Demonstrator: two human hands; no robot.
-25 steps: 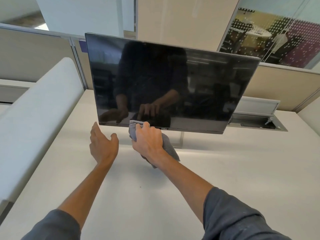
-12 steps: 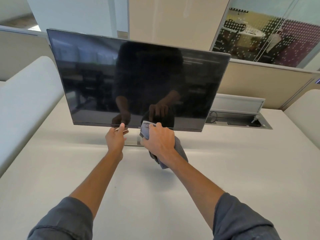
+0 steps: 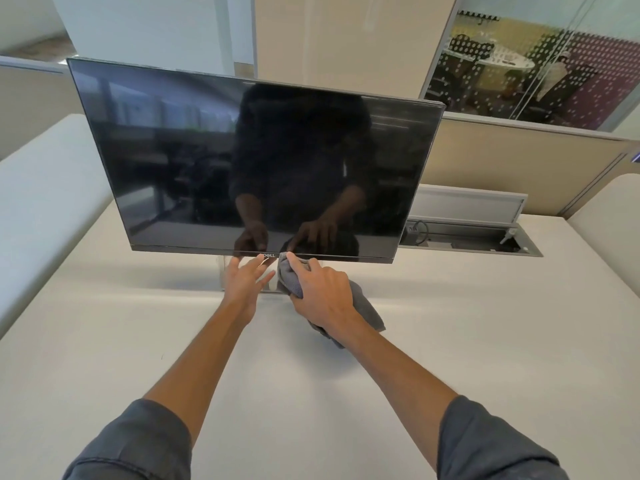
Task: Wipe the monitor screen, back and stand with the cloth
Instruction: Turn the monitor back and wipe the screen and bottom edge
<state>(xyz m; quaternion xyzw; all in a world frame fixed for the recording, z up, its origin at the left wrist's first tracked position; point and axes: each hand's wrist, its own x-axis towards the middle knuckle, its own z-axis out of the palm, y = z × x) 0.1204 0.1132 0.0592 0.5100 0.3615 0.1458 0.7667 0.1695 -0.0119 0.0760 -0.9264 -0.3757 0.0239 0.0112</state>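
Both arms reach forward over the white worktop [image 3: 138,341]. The left hand [image 3: 242,282] has its fingers straight and spread, with the tips at the lower edge of the monitor [image 3: 256,157]. The right hand [image 3: 320,294] grips the grey cloth [image 3: 363,310], bunched, and presses one corner to the same edge beside the logo. The monitor stands upright, its long axis left to right and its dark screen facing the person. Behind it, an open cable tray [image 3: 485,242] holds a cable.

desk [image 3: 450,341] | cable tray [image 3: 485,242] open | partition [image 3: 502,161] behind
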